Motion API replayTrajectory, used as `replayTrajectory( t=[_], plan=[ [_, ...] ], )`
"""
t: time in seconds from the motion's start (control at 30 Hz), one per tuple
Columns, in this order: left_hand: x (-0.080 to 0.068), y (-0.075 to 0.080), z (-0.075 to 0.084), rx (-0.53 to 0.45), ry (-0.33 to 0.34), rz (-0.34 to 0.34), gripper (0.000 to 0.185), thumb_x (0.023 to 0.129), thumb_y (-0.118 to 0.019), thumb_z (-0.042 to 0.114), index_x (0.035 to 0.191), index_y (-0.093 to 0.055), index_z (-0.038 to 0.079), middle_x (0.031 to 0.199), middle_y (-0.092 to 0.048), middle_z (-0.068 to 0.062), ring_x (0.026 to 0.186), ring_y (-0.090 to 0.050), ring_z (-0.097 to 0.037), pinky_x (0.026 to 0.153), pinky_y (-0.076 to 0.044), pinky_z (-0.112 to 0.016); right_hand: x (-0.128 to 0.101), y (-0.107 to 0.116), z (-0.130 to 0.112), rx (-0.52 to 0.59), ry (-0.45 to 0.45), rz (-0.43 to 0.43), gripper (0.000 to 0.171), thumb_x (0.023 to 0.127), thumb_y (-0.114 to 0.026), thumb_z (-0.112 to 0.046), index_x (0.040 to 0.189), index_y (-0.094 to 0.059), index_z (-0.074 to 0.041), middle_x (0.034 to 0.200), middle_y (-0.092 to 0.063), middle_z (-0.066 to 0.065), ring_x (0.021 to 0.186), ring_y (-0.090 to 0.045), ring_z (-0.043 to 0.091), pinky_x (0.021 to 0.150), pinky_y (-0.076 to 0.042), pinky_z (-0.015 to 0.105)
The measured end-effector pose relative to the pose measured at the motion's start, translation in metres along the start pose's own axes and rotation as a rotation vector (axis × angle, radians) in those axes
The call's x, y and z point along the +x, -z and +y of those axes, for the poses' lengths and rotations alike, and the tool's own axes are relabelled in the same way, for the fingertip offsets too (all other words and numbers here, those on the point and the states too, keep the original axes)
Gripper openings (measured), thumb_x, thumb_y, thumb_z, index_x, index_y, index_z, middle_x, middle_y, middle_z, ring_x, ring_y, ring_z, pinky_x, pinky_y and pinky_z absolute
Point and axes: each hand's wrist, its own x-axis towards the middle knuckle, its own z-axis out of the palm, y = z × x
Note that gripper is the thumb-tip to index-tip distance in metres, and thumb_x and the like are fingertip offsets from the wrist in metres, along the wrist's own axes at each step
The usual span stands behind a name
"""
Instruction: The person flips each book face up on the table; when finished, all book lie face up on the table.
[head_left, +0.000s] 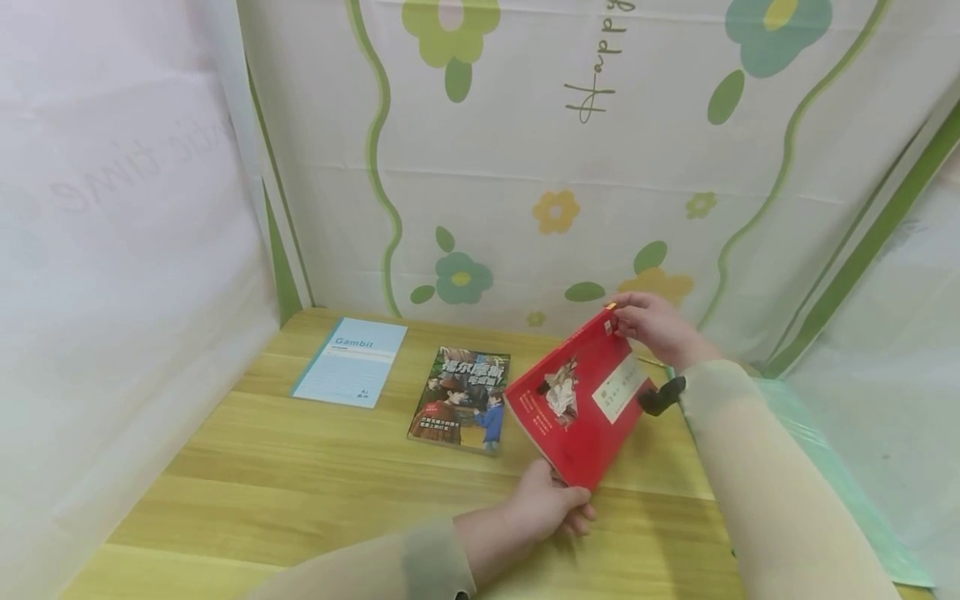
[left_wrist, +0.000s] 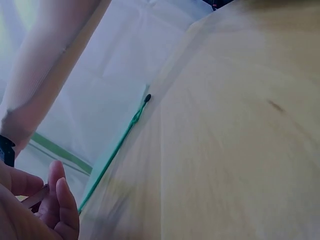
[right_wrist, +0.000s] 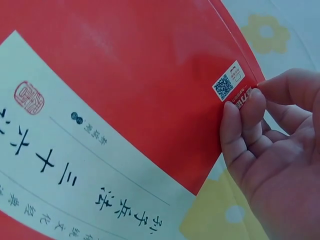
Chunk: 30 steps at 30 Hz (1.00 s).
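Note:
A red book (head_left: 581, 408) with a white label and a small picture on its cover is held tilted above the wooden table. My right hand (head_left: 656, 327) pinches its upper corner, beside a small QR-code patch in the right wrist view, where the book's red cover (right_wrist: 135, 65) fills much of the frame. At the lower corner my left hand (head_left: 542, 507) grips the book between thumb and fingers; in the left wrist view that hand (left_wrist: 42, 210) shows only at the lower left. Left of the red book lies a comic-style book (head_left: 463, 402), flat on the table.
A light blue notebook (head_left: 351, 362) marked "Gambit" lies at the back left of the wooden table (head_left: 300, 483). A flower-printed curtain (head_left: 495, 142) stands behind. Along the table's right edge runs a pale green sheet (head_left: 825, 467); a green cord (left_wrist: 117, 145) hangs near it.

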Motion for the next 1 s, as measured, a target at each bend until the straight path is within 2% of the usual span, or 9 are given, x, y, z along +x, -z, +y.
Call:
replayTrajectory(
  t=[0.27, 0.6, 1.0],
  plan=[
    [-0.002, -0.012, 0.001, -0.051, 0.041, 0.03, 0.017, 0.09, -0.064, -0.001, 0.105, -0.06, 0.004, 0.071, -0.07, -0.01, 0.053, -0.065, -0.016, 0.045, -0.053, -0.026, 0.003, -0.007, -0.005, -0.084, -0.025, 0.005, 0.031, 0.102, -0.056, -0.016, 0.126, -0.058, 0.003, 0.105, -0.059, 0.011, 0.085, -0.057, 0.02, 0.079, -0.055, 0.024],
    [-0.002, -0.029, -0.003, -0.137, 0.099, 0.014, 0.017, 0.089, -0.063, -0.001, 0.105, -0.059, 0.006, 0.076, -0.071, -0.014, 0.067, -0.072, -0.029, 0.053, -0.06, -0.037, 0.011, -0.012, 0.002, -0.132, -0.051, -0.03, 0.026, 0.102, -0.05, -0.006, 0.123, -0.055, 0.008, 0.098, -0.056, 0.012, 0.081, -0.055, 0.02, 0.077, -0.054, 0.027],
    [-0.003, -0.047, -0.008, -0.197, 0.203, 0.059, 0.017, 0.091, -0.067, 0.003, 0.104, -0.056, 0.006, 0.081, -0.071, -0.013, 0.072, -0.072, -0.028, 0.058, -0.061, -0.04, 0.017, -0.015, 0.008, -0.15, -0.071, -0.089, 0.03, 0.1, -0.05, -0.002, 0.126, -0.054, 0.012, 0.095, -0.058, 0.014, 0.081, -0.058, 0.019, 0.079, -0.056, 0.028]
  ],
)
